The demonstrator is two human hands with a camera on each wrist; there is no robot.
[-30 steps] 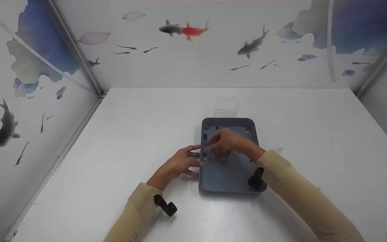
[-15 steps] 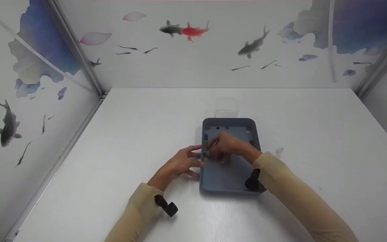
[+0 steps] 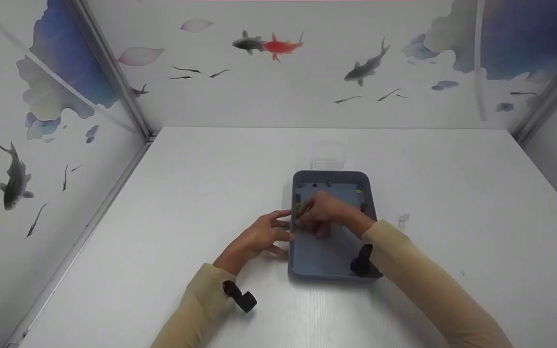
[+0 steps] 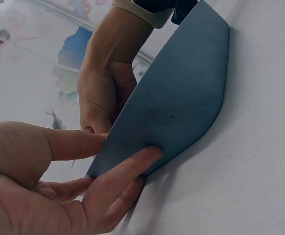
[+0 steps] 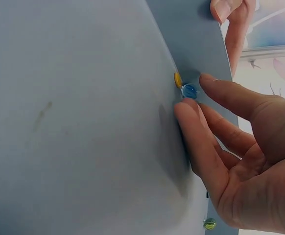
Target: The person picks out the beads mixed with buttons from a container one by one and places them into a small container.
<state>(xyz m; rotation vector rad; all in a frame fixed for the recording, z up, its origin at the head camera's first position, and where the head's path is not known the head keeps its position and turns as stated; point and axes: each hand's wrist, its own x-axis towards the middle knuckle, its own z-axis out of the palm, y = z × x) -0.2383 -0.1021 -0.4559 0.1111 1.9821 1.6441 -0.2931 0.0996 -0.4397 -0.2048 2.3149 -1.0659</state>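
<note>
My right hand [image 3: 324,212] reaches into a blue-grey tray [image 3: 327,263], its fingertips low by the left wall. In the right wrist view, a clear marble with blue inside [image 5: 189,91] lies between thumb and index finger. The index fingertip seems to touch it; the thumb tip looks slightly apart. A yellow marble or bead [image 5: 177,79], partly hidden, sits against the blue one. My left hand [image 3: 261,234] rests spread fingers on the outside of the tray's left wall, which the left wrist view shows closely.
Several small marbles, including a yellow one [image 3: 359,191] and a dark one [image 3: 315,185], lie along the tray's edges. Behind the tray stands a clear plastic box [image 3: 328,154]. A small transparent piece [image 3: 403,220] lies on the white table [image 3: 201,183], right of the tray.
My right hand has moved a little toward me along the left wall and settled at the blue marble. My left hand keeps its place on the tray.
</note>
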